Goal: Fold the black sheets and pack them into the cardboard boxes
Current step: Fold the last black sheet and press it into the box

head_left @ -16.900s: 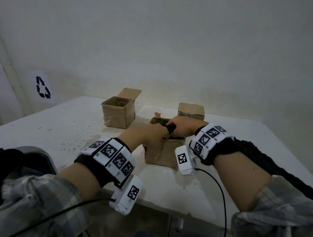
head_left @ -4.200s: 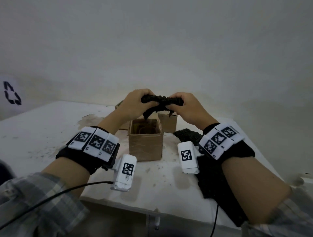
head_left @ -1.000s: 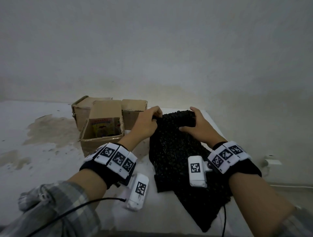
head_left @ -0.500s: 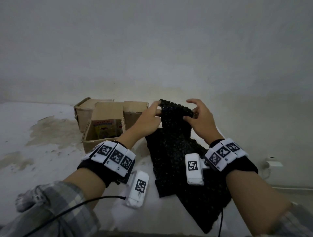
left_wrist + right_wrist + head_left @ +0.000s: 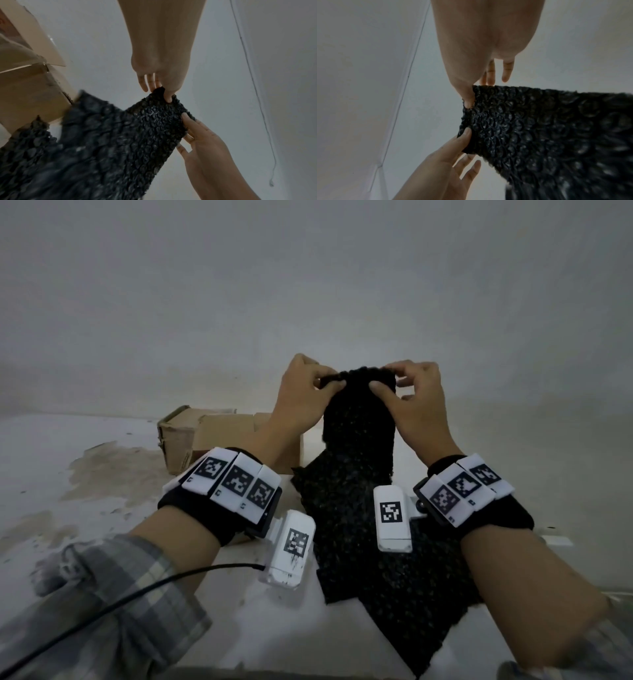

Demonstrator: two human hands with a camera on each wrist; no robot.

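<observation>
Left hand (image 5: 301,395) and right hand (image 5: 411,398) pinch the black sheet's (image 5: 359,491) far end, now lifted off the desk (image 5: 85,508); folding begins.

Nothing I can properly read here. The white tags strapped round my left wrist (image 5: 236,486) and my right wrist (image 5: 462,489) carry only black-and-white square code patterns, as do the two white camera blocks (image 5: 392,513) below them; tiny marks sit at the tag edges, too small to make out. The cardboard boxes (image 5: 191,436) at middle left show no legible print.
</observation>
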